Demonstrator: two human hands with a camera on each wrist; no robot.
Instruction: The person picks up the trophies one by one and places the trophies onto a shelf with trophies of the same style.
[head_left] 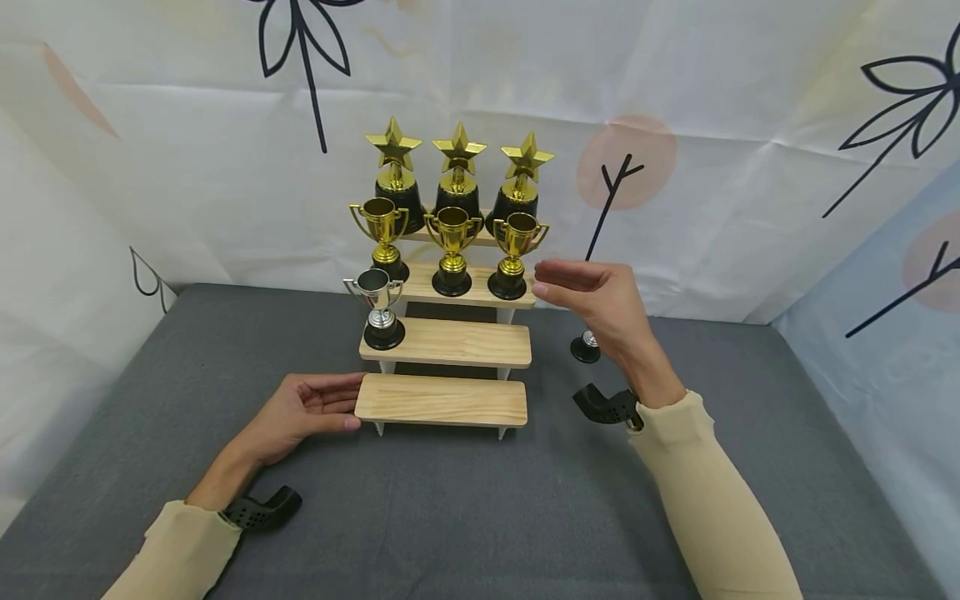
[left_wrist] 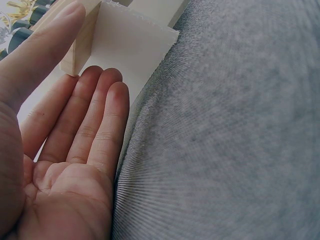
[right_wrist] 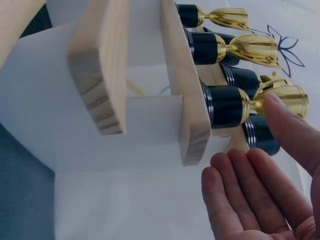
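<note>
A stepped wooden stand (head_left: 442, 400) holds trophies on several tiers. On its second-highest tier are three gold trophy cups (head_left: 453, 227) with black bases. My right hand (head_left: 596, 296) hovers by the right end of that tier, fingers extended, beside the rightmost gold trophy cup (right_wrist: 225, 106). In the right wrist view its thumb overlaps this cup, and nothing lies in the palm. Down at the bottom tier's left end, my left hand (head_left: 315, 408) is held palm inward with its fingers nearly straight. Its fingertips reach the wooden board's edge (left_wrist: 82, 50), and the palm holds nothing.
Three gold star trophies (head_left: 460, 154) stand on the top tier. A silver trophy cup (head_left: 381, 310) occupies the left end of the tier below the gold cups. Behind my right forearm, a black trophy base (head_left: 585, 348) shows on the grey tablecloth (head_left: 450, 517).
</note>
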